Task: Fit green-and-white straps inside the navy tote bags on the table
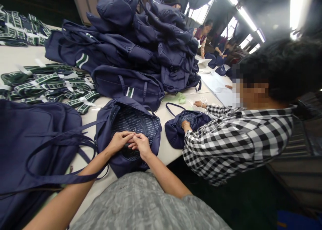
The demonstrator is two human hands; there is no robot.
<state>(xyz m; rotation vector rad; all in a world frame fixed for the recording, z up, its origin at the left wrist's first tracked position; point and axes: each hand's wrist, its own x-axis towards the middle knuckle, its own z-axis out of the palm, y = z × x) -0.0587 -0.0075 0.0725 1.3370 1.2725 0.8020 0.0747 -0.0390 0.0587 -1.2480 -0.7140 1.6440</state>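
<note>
An open navy blue bag point(102, 129) stands on the table right in front of me. Its dark lining point(125, 119) with white printed lines shows inside. My left hand point(120, 141) and my right hand point(141, 145) meet over the bag's mouth, fingertips touching or nearly so. Both hands have fingers drawn together in a pinch. Whatever lies between the fingertips, if anything, is too small to make out. A navy strap loops around my left forearm.
A large navy bag point(32, 139) lies at left. Bundled green-and-white lettered straps point(50, 84) sit behind it. Navy bags point(113, 48) are piled at the back. On my right, a co-worker in a checked shirt point(233, 139) reaches into another navy bag point(173, 132).
</note>
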